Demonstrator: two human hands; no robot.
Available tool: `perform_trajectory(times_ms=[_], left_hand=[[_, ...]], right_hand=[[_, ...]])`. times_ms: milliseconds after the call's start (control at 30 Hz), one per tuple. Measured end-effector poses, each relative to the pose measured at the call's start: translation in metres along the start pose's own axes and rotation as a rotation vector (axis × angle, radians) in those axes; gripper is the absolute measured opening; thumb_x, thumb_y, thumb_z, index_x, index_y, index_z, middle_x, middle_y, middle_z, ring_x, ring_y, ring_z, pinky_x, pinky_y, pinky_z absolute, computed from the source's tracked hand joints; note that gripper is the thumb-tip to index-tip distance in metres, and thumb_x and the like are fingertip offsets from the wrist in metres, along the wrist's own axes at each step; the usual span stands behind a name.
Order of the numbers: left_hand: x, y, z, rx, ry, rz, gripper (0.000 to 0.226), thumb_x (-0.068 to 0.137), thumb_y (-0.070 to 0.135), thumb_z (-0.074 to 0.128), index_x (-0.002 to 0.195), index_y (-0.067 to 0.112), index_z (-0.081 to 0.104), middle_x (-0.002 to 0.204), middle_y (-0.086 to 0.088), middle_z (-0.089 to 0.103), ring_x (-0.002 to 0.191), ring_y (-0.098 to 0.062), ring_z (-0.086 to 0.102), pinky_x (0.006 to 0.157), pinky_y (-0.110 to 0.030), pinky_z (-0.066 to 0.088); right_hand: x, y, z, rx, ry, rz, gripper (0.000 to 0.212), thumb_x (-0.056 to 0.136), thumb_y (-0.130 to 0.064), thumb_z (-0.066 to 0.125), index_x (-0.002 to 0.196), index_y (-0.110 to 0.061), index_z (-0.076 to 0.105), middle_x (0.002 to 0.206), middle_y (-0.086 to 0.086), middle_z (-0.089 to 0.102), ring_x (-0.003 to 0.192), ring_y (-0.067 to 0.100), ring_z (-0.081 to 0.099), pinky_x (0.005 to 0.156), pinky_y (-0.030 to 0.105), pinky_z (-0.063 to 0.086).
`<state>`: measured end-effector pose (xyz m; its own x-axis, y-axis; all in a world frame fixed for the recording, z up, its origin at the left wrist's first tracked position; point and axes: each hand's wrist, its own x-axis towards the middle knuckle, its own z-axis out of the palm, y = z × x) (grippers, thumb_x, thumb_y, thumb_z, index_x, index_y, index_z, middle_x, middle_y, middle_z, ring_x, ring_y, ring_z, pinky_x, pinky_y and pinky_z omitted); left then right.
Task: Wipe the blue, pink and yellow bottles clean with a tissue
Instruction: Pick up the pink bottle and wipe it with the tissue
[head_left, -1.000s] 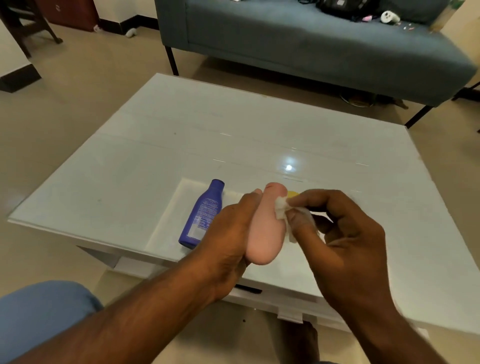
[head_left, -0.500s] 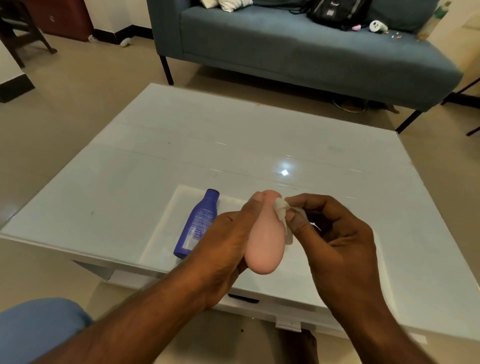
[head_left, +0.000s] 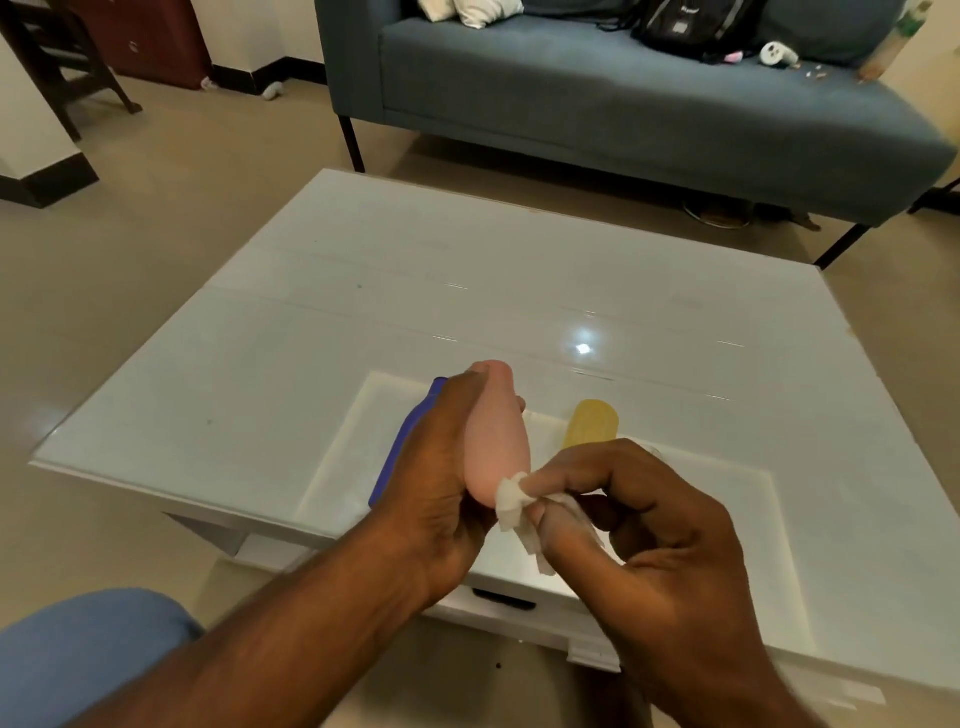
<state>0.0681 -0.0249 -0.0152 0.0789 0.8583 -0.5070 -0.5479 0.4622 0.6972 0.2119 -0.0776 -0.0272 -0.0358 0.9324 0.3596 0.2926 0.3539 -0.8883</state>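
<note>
Pink bottle is gripped by the left hand above the surface, long axis toward 12 o'clock, while tissue pinched in the right hand is pressed at its 5 o'clock base.

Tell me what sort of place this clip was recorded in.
Most likely a home living room: a grey-blue sofa with cushions and a black backpack stands behind a low white glass-topped coffee table, on a tiled floor.
</note>
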Motion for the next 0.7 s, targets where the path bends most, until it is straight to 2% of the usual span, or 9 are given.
perform_trajectory(times_ms=[100,133,200,267,367,467,533,567,700], left_hand=[[0.0,-0.005,0.001,0.036,0.025,-0.013,0.067,0.067,0.053,0.08,0.12,0.014,0.064,0.101,-0.017,0.064,0.089,-0.028,0.064,0.074,-0.042,0.058],[0.0,-0.006,0.001,0.041,0.007,-0.039,0.069,0.064,0.051,0.082,0.117,0.012,0.065,0.099,-0.018,0.064,0.092,-0.031,0.065,0.082,-0.048,0.058],[-0.002,-0.01,0.002,0.066,-0.07,-0.069,0.049,0.071,0.046,0.082,0.104,0.011,0.072,0.094,-0.019,0.067,0.098,-0.037,0.065,0.096,-0.057,0.051],[-0.006,-0.015,0.004,0.137,-0.124,-0.07,0.035,0.072,0.043,0.074,0.091,0.014,0.072,0.086,-0.015,0.069,0.091,-0.031,0.064,0.091,-0.051,0.052],[-0.009,-0.019,0.005,0.131,-0.165,-0.076,0.045,0.061,0.047,0.066,0.095,0.018,0.064,0.087,-0.014,0.068,0.083,-0.026,0.064,0.077,-0.042,0.054],[-0.01,-0.012,0.006,0.07,-0.167,-0.084,0.028,0.074,0.041,0.074,0.084,0.014,0.077,0.082,-0.015,0.071,0.085,-0.031,0.07,0.089,-0.047,0.055],[-0.008,-0.009,0.003,0.027,-0.155,-0.084,0.027,0.078,0.041,0.076,0.061,0.02,0.076,0.069,-0.009,0.065,0.068,-0.023,0.065,0.077,-0.043,0.054],[-0.006,-0.008,0.002,0.015,-0.143,-0.08,0.028,0.077,0.044,0.077,0.06,0.021,0.075,0.069,-0.007,0.063,0.065,-0.02,0.062,0.074,-0.041,0.052],[-0.002,-0.005,0.001,0.214,-0.179,-0.018,0.054,0.086,0.064,0.052,0.106,0.019,0.074,0.095,-0.009,0.075,0.089,-0.023,0.071,0.084,-0.041,0.056]], right_hand=[[0.001,0.0,-0.003,-0.075,-0.06,-0.082,0.023,0.083,-0.002,0.077,0.096,-0.021,0.081,0.097,-0.008,0.078,0.095,0.02,0.077,0.077,0.033,0.063],[0.0,-0.001,-0.003,-0.091,-0.066,-0.093,0.023,0.083,-0.001,0.077,0.096,-0.02,0.081,0.097,-0.008,0.078,0.094,0.02,0.077,0.077,0.031,0.062],[0.002,-0.002,-0.005,-0.104,-0.029,-0.077,0.02,0.086,-0.005,0.081,0.096,-0.022,0.08,0.096,-0.009,0.077,0.092,0.02,0.075,0.077,0.027,0.059],[0.006,-0.001,-0.008,-0.089,0.062,-0.029,0.02,0.089,-0.008,0.085,0.096,-0.025,0.079,0.096,-0.008,0.076,0.091,0.023,0.073,0.075,0.036,0.06],[0.009,0.002,-0.01,-0.057,0.138,0.002,0.015,0.091,-0.012,0.082,0.097,-0.025,0.078,0.097,-0.005,0.076,0.095,0.025,0.074,0.078,0.048,0.062],[0.004,-0.001,-0.005,-0.054,0.024,-0.054,0.016,0.087,-0.01,0.08,0.095,-0.024,0.079,0.094,-0.009,0.076,0.088,0.021,0.074,0.072,0.037,0.061],[0.001,-0.004,-0.002,-0.107,-0.083,-0.148,0.019,0.082,-0.005,0.08,0.094,-0.02,0.08,0.093,-0.012,0.075,0.088,0.016,0.074,0.073,0.024,0.058],[0.0,-0.004,-0.002,-0.136,-0.105,-0.177,0.02,0.081,-0.003,0.081,0.094,-0.02,0.08,0.094,-0.013,0.075,0.089,0.015,0.075,0.074,0.023,0.057],[0.007,-0.001,-0.011,-0.105,-0.004,-0.05,0.009,0.09,-0.015,0.082,0.094,-0.023,0.079,0.097,-0.009,0.078,0.094,0.02,0.076,0.075,0.036,0.062]])
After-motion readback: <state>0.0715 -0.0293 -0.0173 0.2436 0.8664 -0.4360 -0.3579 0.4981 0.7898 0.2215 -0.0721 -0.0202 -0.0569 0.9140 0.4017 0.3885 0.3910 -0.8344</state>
